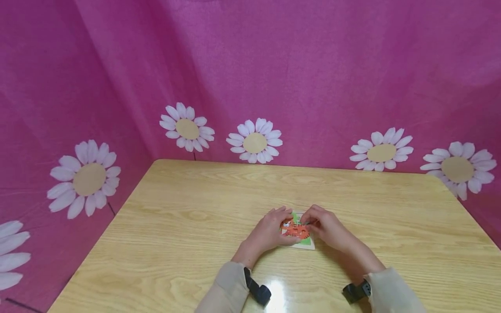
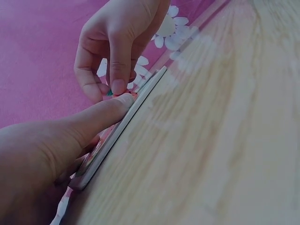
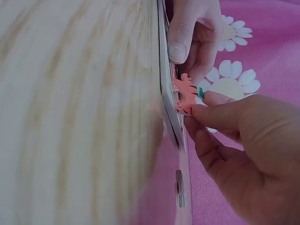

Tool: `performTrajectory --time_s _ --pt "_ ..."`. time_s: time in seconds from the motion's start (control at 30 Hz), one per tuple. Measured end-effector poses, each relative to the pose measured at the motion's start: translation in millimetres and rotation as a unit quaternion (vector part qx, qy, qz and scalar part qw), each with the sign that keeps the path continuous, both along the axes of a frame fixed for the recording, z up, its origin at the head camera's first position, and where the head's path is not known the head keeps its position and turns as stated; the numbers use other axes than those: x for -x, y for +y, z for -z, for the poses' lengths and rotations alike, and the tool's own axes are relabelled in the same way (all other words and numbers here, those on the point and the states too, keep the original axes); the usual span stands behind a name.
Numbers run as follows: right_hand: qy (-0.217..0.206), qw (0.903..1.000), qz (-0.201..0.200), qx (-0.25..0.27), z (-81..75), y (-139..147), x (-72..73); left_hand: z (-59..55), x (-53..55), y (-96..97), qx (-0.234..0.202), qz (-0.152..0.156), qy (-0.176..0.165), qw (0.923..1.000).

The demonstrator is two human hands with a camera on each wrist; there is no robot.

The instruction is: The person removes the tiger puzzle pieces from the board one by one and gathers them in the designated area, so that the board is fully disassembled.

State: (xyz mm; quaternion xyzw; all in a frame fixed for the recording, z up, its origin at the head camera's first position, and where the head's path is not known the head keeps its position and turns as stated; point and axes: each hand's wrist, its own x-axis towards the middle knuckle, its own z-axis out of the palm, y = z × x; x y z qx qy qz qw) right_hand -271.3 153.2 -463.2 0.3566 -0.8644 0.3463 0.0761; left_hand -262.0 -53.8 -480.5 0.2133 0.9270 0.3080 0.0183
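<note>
A small flat puzzle board with a pale rim and an orange striped tiger picture on green lies on the table. My left hand holds it from the left, fingers at the far side and thumb along the near side. My right hand is over the board's right part. Between its thumb and fingers it pinches an orange puzzle piece with dark stripes and a green bit. In the right wrist view the piece is tilted up at the board's surface; whether it sits in the picture I cannot tell.
The wooden table extends around both hands. Behind it and at the left hangs a magenta curtain with white daisies. A small thin grey-white object shows low in the right wrist view; its kind is unclear.
</note>
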Motion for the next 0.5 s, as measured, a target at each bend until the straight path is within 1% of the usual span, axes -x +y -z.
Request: performTrajectory --time_s 0.17,0.33,0.5 --pt "-0.006 1.0000 -0.001 0.000 -0.3 1.8 -0.8 -1.3 -0.5 2.8 -0.004 0.004 0.000 1.0000" --pt "0.012 0.9998 -0.009 -0.011 -2.6 0.0 -0.8 -2.4 -0.3 3.7 -0.008 -0.005 -0.007 0.9999" --pt "0.018 0.9995 -0.009 -0.024 -5.5 -1.8 -1.0 -3.5 -0.3 3.5 -0.011 -0.009 -0.015 0.9998"
